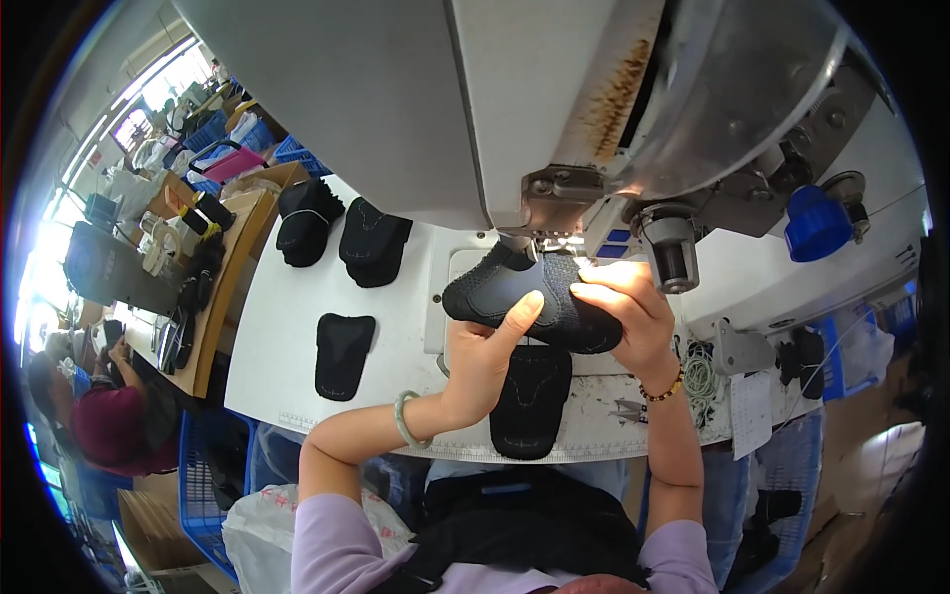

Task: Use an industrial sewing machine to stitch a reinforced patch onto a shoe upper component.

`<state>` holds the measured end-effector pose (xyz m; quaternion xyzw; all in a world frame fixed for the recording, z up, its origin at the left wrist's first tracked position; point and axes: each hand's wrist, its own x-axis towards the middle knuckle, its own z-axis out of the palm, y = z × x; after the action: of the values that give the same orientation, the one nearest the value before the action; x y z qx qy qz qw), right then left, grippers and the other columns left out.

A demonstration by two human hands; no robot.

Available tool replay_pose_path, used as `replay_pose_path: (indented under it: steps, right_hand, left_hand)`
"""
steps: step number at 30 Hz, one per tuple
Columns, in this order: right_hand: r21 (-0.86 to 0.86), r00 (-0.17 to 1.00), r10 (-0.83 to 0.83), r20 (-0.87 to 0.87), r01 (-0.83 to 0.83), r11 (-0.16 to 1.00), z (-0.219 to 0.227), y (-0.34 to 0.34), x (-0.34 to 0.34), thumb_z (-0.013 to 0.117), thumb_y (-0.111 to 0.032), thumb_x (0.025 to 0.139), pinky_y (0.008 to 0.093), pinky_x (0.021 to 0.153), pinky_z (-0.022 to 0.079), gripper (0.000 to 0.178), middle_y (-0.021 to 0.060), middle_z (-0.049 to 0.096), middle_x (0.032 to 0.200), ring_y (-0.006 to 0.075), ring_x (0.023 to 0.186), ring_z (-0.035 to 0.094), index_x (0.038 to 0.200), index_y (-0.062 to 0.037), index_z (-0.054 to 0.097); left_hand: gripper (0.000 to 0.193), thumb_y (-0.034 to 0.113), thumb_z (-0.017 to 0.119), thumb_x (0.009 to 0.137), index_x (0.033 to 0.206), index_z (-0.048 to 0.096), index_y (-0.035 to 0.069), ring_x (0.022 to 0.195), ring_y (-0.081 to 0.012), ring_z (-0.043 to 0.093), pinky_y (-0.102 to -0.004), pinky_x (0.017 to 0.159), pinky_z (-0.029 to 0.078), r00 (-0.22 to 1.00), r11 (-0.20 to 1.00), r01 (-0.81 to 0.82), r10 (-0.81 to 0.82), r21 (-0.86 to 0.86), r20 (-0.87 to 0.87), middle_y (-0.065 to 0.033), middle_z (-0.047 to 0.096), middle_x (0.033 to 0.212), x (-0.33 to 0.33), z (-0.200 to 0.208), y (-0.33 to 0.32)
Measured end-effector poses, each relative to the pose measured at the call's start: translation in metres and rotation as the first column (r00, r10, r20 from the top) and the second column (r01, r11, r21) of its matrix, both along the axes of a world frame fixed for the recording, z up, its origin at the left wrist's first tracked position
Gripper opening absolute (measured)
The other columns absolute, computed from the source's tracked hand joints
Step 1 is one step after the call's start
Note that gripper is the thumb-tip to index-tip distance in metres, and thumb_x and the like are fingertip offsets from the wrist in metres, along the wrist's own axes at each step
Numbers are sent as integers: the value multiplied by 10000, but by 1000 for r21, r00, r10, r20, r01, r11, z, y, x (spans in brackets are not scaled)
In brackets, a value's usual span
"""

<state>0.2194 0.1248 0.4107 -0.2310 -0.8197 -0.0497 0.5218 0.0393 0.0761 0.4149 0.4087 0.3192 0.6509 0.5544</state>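
Under the head of a white sewing machine [396, 119], both hands hold a curved black padded fabric piece [507, 289] with a smooth grey centre and textured edges. My left hand [480, 361] grips its near left side, thumb on top. My right hand [633, 315] pinches its right side close to the needle area; the fingertips partly hide the edge there. Whether the needle is in the fabric I cannot tell. Just below the hands, another black fabric piece [531, 406] lies flat at the table's front edge.
Two stacks of black pieces [305, 223] [374, 243] and a single piece [343, 356] lie on the white table [277, 337] at left. Thread snips [630, 411] and a coiled pale cord [701, 381] sit at right. Blue crates [210, 485] flank me; a co-worker [119, 421] sits far left.
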Motion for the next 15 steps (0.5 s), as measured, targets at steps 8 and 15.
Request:
replay_pose_path:
  steps: [8,15]
  right_hand:
    - [-134,997,56,-44,-61,989,-3,1,8,711,-63,719,292,756,494,247,93,676,1021,211,848,626,965,-63,687]
    - [-165,996,74,-40,-80,983,0,2,8,688,-51,750,295,788,488,241,94,682,1034,199,856,627,989,-75,694]
  left_hand:
    - [136,116,647,888,961,645,2,797,-43,545,-212,700,440,993,999,22,-19,30,-117,19,630,886,1,2,-3]
    - [119,95,638,888,949,640,-7,765,-40,539,-210,687,441,983,996,20,-4,86,-183,25,621,852,-1,2,-3]
